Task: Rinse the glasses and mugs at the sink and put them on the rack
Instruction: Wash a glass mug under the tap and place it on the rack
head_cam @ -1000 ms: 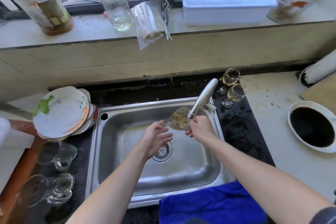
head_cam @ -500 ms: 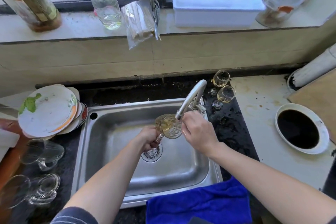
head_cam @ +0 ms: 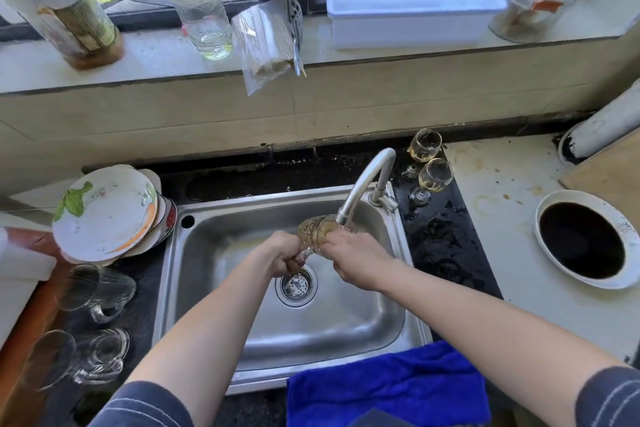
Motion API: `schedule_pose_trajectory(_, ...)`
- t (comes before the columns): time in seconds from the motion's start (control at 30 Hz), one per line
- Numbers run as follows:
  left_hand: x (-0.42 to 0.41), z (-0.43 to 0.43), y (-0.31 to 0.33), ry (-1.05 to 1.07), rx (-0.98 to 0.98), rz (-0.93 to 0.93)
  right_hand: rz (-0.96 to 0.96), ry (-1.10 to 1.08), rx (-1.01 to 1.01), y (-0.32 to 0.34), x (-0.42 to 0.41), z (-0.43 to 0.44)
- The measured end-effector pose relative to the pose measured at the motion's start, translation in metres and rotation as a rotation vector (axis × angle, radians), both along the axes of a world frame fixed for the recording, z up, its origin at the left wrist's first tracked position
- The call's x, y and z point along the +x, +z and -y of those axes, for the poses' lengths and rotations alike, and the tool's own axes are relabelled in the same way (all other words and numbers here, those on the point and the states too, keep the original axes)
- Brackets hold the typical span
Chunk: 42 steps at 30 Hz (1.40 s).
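stemmed glass (head_cam: 317, 230) tilted under tap spout (head_cam: 363, 184), over sink (head_cam: 381, 315). left hand (head_cam: 282, 255) fingers clenched around stem; right hand (head_cam: 356, 255) fingers grasping the bowl. two small glasses (head_cam: 429, 163) on bench behind tap.

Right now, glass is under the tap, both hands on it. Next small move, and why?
Probably turn the patterned glass under the faucet spout so water runs round the inside. The left hand grips its stem, the right hand is at its bowl, and the glass lies tilted with its mouth at the spout. It looks yellowish, so rinsing seems unfinished; two stemmed glasses wait by the faucet.
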State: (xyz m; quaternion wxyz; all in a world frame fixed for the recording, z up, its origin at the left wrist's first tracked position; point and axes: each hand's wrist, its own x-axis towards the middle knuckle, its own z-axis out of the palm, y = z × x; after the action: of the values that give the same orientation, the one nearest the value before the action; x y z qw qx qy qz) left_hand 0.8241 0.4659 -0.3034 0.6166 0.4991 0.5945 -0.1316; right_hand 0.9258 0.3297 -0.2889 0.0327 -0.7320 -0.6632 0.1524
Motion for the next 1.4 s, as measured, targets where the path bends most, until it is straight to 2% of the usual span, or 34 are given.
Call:
schedule_pose_trajectory(0.07,-0.006,-0.005,0.0,0.012,-0.011,-0.01,-0.023,0.079,0.095,0.005,0.006,0.009)
schedule_pose_trajectory(0.17,-0.007,-0.007,0.0,-0.029,0.007,-0.018,0.051,0.162,0.201,-0.006,0.01,0.017)
schedule_pose_trajectory(0.27,-0.006,-0.006,0.002,-0.031,-0.043,0.04,-0.01,0.077,0.129,-0.008,0.007,0.007)
schedule_pose_trajectory(0.4,-0.021,-0.015,0.013,0.189,-0.156,0.261,-0.104,-0.104,0.041,0.0,0.012,0.002)
schedule_pose_trajectory(0.57,-0.02,-0.002,0.005,0.087,-0.099,0.381,-0.34,-0.309,0.093,0.006,0.005,0.001)
schedule_pose_trajectory(0.67,-0.009,0.006,0.006,0.196,-0.044,0.353,-0.547,-0.355,0.151,0.008,-0.009,0.0)
schedule_pose_trajectory(0.73,-0.009,0.004,0.005,0.211,-0.026,0.321,-0.479,-0.228,0.184,0.008,-0.004,0.007)
schedule_pose_trajectory(0.83,-0.011,0.001,0.004,0.12,-0.038,0.285,-0.155,0.006,0.16,0.013,0.018,0.016)
schedule_pose_trajectory(0.9,-0.007,0.001,0.004,0.064,-0.022,0.261,-0.056,0.03,0.108,0.019,0.022,0.011)
schedule_pose_trajectory(1.0,-0.004,-0.004,0.007,0.053,-0.009,0.251,-0.153,-0.034,-0.039,0.022,0.011,0.006)
schedule_pose_trajectory(1.13,-0.009,-0.011,0.003,-0.01,-0.041,0.227,-0.189,-0.024,-0.024,0.017,0.023,0.021)
schedule_pose_trajectory(1.23,-0.004,-0.005,0.004,0.013,-0.039,0.229,-0.213,-0.163,-0.021,0.023,0.018,0.011)
schedule_pose_trajectory(1.4,-0.006,-0.005,0.001,0.044,0.031,0.206,-0.282,-0.135,-0.145,0.02,0.021,0.019)
